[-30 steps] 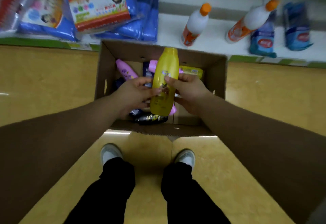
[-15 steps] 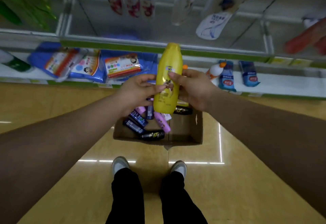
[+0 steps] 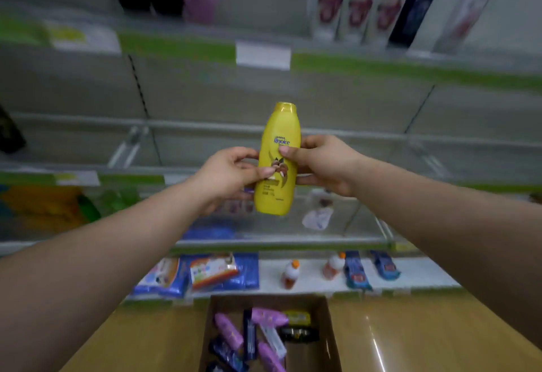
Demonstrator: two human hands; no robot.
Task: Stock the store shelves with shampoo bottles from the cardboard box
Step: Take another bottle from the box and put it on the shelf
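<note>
1. Open cardboard box on glossy yellow floor, by the bottom edge; purple and dark bottles lying loose inside.
2. Yellow bottle in mid-air above the box, before the shelves, clamped at mid-body from both sides by left hand and right hand.
3. Long axis near vertical, cap up, top leaning slightly right; front label toward the camera, "Rejoice" in blue.
4. Beyond, lowest white shelf with blue packs and orange-capped bottles.
5. Farther up, green-edged shelves, blurred; white bottles with red labels on top.
</note>
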